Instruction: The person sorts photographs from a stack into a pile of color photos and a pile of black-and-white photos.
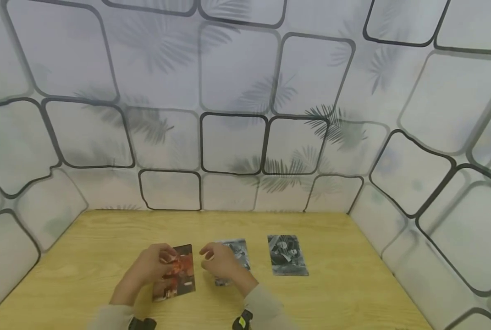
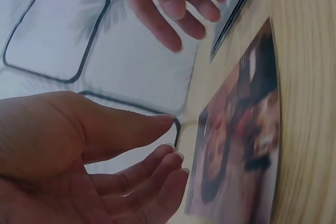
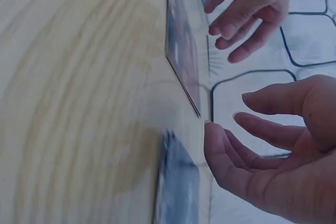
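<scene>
A reddish photo card [image 1: 185,270] lies at the left on the wooden table. My left hand [image 1: 148,265] hovers over its left side, fingers loosely bent and thumb apart from them, holding nothing. In the left wrist view the card's printed face [image 2: 236,140] shows beside the fingertips, with a gap between. Over the middle grey photo card [image 1: 241,251] hovers my right hand [image 1: 221,262], which hides much of it. Its thumb and fingers are parted with nothing between them, as the right wrist view shows, where the grey card [image 3: 178,187] appears as a thin pile.
A black-and-white photo card [image 1: 287,255] lies on the right of the table [image 1: 336,293]. Patterned white panels [image 1: 233,142] with dark outlines and leaf prints enclose the table at the back and both sides. Dark bands [image 1: 242,320] sit at both wrists.
</scene>
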A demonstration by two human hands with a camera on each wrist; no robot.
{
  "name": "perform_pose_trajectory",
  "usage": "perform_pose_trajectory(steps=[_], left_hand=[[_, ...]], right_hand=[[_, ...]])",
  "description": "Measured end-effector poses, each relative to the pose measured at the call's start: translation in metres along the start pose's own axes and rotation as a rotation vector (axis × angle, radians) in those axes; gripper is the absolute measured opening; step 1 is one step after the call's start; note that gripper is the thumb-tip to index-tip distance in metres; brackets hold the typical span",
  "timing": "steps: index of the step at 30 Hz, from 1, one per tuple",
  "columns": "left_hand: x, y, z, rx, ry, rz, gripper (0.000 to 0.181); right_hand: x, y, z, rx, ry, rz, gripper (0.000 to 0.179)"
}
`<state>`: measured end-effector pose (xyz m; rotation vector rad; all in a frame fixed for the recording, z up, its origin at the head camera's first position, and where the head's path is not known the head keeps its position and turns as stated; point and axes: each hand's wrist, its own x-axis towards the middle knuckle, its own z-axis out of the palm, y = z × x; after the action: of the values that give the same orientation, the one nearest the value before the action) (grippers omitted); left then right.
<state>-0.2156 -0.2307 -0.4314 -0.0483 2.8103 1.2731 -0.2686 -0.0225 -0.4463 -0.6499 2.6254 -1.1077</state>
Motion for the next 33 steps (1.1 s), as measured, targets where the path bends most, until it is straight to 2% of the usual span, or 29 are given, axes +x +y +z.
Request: perform_pose_trajectory(steps=[4,9,13,16,21,26,29,33], left_hand=[[0.006,0.009,0.015,-0.028,0.007,0.047,0.025],[0.012,0.023,0.032,-0.082,-0.02,0.057,0.029],[0.015,0.036,0.044,-0.046,-0.013,0.089,0.03],[0.017,0.043,0.052,-0.071,-0.025,0.101,0.029],[0.027,0.046,0.066,-0.119,-0.034,0.12,0.029],[0.038,0.047,0.076,-0.083,-0.009,0.114,0.029],[0.04,0.048,0.079,-0.059,0.009,0.097,0.028],[0.041,0.05,0.083,-0.027,0.021,0.069,0.03]], right_hand=[[-0.008,0.014,-0.025,-0.013,0.003,-0.036,0.029],[-0.015,0.033,-0.049,-0.009,0.032,-0.013,0.031],[-0.022,0.047,-0.064,0.046,0.046,0.02,0.034],[-0.026,0.055,-0.073,0.1,0.053,0.042,0.035],[-0.028,0.064,-0.082,0.158,0.072,0.085,0.035],[-0.027,0.072,-0.082,0.188,0.09,0.124,0.033],[-0.028,0.076,-0.08,0.16,0.083,0.155,0.035],[-0.029,0.08,-0.077,0.195,0.073,0.192,0.041]])
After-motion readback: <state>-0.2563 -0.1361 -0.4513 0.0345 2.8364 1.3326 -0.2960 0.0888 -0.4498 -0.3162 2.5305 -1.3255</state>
